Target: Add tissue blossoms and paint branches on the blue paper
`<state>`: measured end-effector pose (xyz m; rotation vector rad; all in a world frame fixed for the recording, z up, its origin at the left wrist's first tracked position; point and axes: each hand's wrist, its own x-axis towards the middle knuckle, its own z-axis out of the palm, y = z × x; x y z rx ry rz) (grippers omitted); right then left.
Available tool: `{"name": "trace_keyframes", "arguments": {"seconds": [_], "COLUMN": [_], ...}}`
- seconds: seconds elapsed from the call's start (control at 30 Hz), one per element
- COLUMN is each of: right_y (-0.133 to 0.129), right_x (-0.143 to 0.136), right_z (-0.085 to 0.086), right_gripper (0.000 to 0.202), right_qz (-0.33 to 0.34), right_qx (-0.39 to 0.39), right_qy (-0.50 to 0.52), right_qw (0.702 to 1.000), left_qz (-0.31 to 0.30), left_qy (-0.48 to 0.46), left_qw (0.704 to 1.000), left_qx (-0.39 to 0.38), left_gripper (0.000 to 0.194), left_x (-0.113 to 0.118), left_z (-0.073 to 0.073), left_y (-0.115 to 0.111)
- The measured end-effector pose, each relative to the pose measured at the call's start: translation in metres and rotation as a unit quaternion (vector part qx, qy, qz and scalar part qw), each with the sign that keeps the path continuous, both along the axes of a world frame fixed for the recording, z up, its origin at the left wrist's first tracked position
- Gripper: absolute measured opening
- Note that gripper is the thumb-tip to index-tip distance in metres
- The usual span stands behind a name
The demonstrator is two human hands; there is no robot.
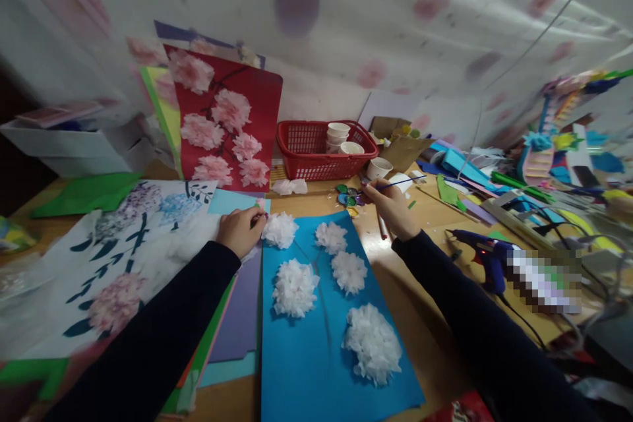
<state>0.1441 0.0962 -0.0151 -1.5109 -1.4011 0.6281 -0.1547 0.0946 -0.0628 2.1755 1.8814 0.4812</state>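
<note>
A blue sheet (297, 356) lies before me with several white paper flowers on it, among them a large one (373, 343) at the lower right. Thin dark stem lines run between the flowers. My left hand (240, 231) is closed at the sheet's upper left edge, its fingertips beside a white flower (280, 231); what they pinch is hidden. In my right hand (393, 208) is a thin paintbrush (403, 182) with a blue handle. Its bristle end points toward the small paint pots (349, 194) beyond the sheet's top edge.
A red basket (316, 165) holding paper cups stands behind the paints, with another cup (379, 168) beside it. A red card (227, 125) with pink flowers leans upright. A glue gun (487, 254) with its cord lies right. At left is a painted flower sheet (54, 316).
</note>
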Motion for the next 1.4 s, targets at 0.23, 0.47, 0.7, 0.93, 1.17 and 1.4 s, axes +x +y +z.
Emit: {"name": "trace_keyframes", "arguments": {"seconds": [0.23, 0.47, 0.7, 0.93, 1.17, 1.4], "right_y": [-0.081, -0.085, -0.082, -0.081, -0.084, -0.082], "right_x": [-0.055, -0.067, -0.070, -0.070, -0.068, -0.068], "right_z": [-0.007, -0.026, -0.028, -0.030, -0.027, -0.021], "right_gripper": [0.034, 0.034, 0.032, 0.032, 0.032, 0.031], "right_qz": [0.177, 0.204, 0.208, 0.208, 0.203, 0.182], "right_qx": [-0.005, -0.027, -0.025, -0.028, -0.045, -0.050], "right_qy": [-0.030, -0.081, -0.091, -0.100, -0.110, -0.105], "right_qw": [0.984, 0.975, 0.974, 0.973, 0.972, 0.976], "left_qz": [0.007, 0.007, 0.008, 0.009, 0.007, 0.005], "left_qy": [-0.005, -0.007, -0.004, -0.002, -0.003, -0.008], "left_qw": [1.000, 1.000, 1.000, 1.000, 1.000, 1.000], "left_qx": [-0.007, 0.001, 0.001, 0.000, 0.004, 0.001], "left_gripper": [0.034, 0.032, 0.031, 0.031, 0.030, 0.030], "left_x": [0.000, 0.000, 0.000, 0.001, 0.000, 0.000], "left_z": [-0.001, -0.003, -0.002, -0.001, -0.002, -0.002], "left_y": [0.001, 0.001, 0.001, 0.001, 0.001, 0.001]}}
